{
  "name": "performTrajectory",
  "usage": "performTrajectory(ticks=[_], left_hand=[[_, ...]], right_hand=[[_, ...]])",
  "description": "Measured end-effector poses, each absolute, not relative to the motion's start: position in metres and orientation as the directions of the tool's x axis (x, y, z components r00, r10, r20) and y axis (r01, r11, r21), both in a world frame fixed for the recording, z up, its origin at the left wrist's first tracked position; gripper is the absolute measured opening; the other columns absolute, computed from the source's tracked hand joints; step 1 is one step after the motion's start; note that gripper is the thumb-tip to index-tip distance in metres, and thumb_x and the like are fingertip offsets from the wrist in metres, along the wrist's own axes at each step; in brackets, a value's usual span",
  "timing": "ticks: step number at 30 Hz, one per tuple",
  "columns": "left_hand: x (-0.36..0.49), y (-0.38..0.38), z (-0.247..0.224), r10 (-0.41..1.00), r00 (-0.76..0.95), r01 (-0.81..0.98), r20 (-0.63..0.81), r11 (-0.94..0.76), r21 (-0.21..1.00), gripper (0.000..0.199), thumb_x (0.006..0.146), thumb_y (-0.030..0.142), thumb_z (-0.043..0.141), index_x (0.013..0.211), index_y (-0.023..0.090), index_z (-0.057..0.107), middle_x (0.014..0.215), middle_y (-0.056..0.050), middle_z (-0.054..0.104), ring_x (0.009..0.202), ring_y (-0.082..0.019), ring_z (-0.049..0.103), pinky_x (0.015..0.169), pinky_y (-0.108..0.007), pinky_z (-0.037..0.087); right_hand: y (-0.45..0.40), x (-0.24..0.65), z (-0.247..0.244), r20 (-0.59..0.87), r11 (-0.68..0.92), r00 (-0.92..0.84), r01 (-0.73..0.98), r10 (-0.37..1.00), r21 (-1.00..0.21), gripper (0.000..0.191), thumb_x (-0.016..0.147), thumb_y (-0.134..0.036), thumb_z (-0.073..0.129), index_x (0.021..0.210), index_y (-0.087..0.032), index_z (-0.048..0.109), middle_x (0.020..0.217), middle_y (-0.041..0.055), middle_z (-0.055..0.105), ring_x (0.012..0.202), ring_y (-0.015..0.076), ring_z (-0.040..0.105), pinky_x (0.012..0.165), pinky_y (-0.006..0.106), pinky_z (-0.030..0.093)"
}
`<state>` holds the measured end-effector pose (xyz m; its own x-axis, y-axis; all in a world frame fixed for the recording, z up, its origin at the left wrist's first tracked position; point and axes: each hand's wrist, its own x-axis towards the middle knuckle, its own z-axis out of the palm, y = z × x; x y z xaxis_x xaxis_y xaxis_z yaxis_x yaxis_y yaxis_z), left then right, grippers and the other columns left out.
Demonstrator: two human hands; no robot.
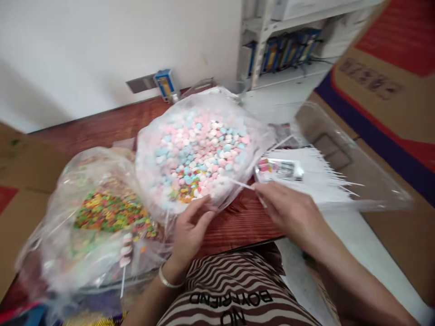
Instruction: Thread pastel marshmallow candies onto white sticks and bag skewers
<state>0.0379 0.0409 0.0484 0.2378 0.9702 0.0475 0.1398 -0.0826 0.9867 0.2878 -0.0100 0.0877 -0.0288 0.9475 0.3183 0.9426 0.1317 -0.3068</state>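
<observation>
both bags are thin, glossy plastic.

Bright light, soft blur, stretched edges

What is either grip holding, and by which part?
The right grip pinches a thin white stick near its right-hand end. Whether the left grip holds anything cannot be told.
</observation>
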Motion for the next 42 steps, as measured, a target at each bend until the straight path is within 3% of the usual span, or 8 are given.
performTrajectory(ticks=[7, 14, 18, 21, 24, 29, 34, 42], left_hand=[[0.046, 0.041, 0.053, 0.984, 0.180, -0.217, -0.013, 0.053, 0.975, 0.030, 0.084, 0.035, 0.079, 0.112, 0.023, 0.080, 0.094, -0.005, 0.079, 0.085, -0.016, 0.072, 0.086, -0.030, 0.058], [0.026, 0.039, 0.045, 0.980, 0.137, -0.034, 0.141, -0.137, 0.990, 0.028, 0.088, 0.026, 0.076, 0.116, 0.024, 0.078, 0.094, -0.003, 0.078, 0.087, -0.014, 0.070, 0.085, -0.026, 0.057], [0.011, 0.044, 0.050, 0.958, 0.052, -0.077, 0.281, -0.277, 0.958, 0.018, 0.090, 0.020, 0.073, 0.108, 0.022, 0.076, 0.090, -0.002, 0.077, 0.081, -0.013, 0.072, 0.076, -0.024, 0.060], [-0.004, 0.044, 0.061, 0.805, -0.068, -0.005, 0.590, -0.591, 0.806, 0.019, 0.093, 0.009, 0.066, 0.104, 0.023, 0.073, 0.098, -0.002, 0.076, 0.092, -0.015, 0.075, 0.083, -0.030, 0.064], [-0.005, 0.041, 0.065, 0.474, 0.251, 0.089, 0.844, -0.879, 0.468, 0.021, 0.090, 0.006, 0.068, 0.107, 0.018, 0.072, 0.103, -0.005, 0.077, 0.101, -0.019, 0.075, 0.092, -0.037, 0.065], [0.013, 0.043, 0.039, 0.231, 0.644, 0.108, 0.729, -0.971, 0.212, 0.027, 0.096, 0.010, 0.061, 0.122, 0.011, 0.065, 0.109, -0.010, 0.079, 0.121, -0.020, 0.069, 0.106, -0.035, 0.059], [0.006, 0.082, 0.027, 0.482, 0.542, 0.367, 0.688, -0.873, 0.322, 0.038, 0.099, 0.009, 0.053, 0.133, 0.022, 0.062, 0.115, -0.010, 0.075, 0.110, -0.019, 0.072, 0.092, -0.033, 0.063], [0.025, 0.188, 0.041, 0.787, 0.571, 0.715, 0.232, -0.616, 0.331, 0.025, 0.096, 0.009, 0.052, 0.108, 0.016, 0.073, 0.106, -0.011, 0.073, 0.101, -0.023, 0.069, 0.089, -0.035, 0.056]], right_hand=[[-0.005, 0.203, 0.052, 0.239, 0.316, -0.212, 0.511, 0.948, -0.799, 0.026, 0.106, -0.023, 0.041, 0.102, -0.021, 0.067, 0.091, 0.0042, 0.075, 0.080, 0.0172, 0.071, 0.071, 0.025, 0.053], [0.006, 0.186, 0.041, 0.152, 0.261, -0.269, 0.437, 0.951, -0.861, 0.027, 0.107, -0.026, 0.042, 0.092, -0.021, 0.064, 0.081, 0.0005, 0.071, 0.070, 0.0149, 0.065, 0.065, 0.024, 0.052], [-0.005, 0.183, 0.039, 0.435, 0.378, 0.005, 0.487, 0.901, -0.788, 0.017, 0.101, -0.022, 0.054, 0.109, -0.022, 0.069, 0.101, 0.0064, 0.075, 0.096, 0.0205, 0.071, 0.087, 0.032, 0.056], [-0.016, 0.182, 0.041, 0.469, 0.382, 0.126, 0.419, 0.874, -0.824, 0.017, 0.099, -0.022, 0.057, 0.107, -0.024, 0.073, 0.095, 0.0060, 0.075, 0.088, 0.0205, 0.071, 0.081, 0.032, 0.057], [-0.011, 0.176, 0.044, 0.133, 0.133, 0.043, 0.022, 0.990, -0.991, 0.029, 0.104, -0.039, 0.051, 0.112, -0.024, 0.073, 0.087, 0.0056, 0.076, 0.079, 0.0200, 0.071, 0.073, 0.032, 0.058], [0.018, 0.177, 0.044, -0.145, -0.013, 0.217, -0.516, 0.965, -0.857, 0.028, 0.094, -0.046, 0.066, 0.111, -0.023, 0.072, 0.071, -0.0010, 0.065, 0.069, 0.0158, 0.066, 0.068, 0.030, 0.057], [0.025, 0.208, 0.039, -0.035, 0.095, 0.421, -0.284, 0.907, -0.954, 0.033, 0.100, -0.047, 0.058, 0.120, -0.025, 0.072, 0.060, -0.0072, 0.042, 0.047, 0.0088, 0.038, 0.042, 0.020, 0.033], [0.020, 0.220, 0.020, 0.196, 0.042, 0.402, 0.361, 0.895, -0.931, 0.032, 0.101, -0.039, 0.054, 0.114, -0.018, 0.075, 0.086, 0.0046, 0.074, 0.072, 0.0177, 0.065, 0.072, 0.032, 0.055]])
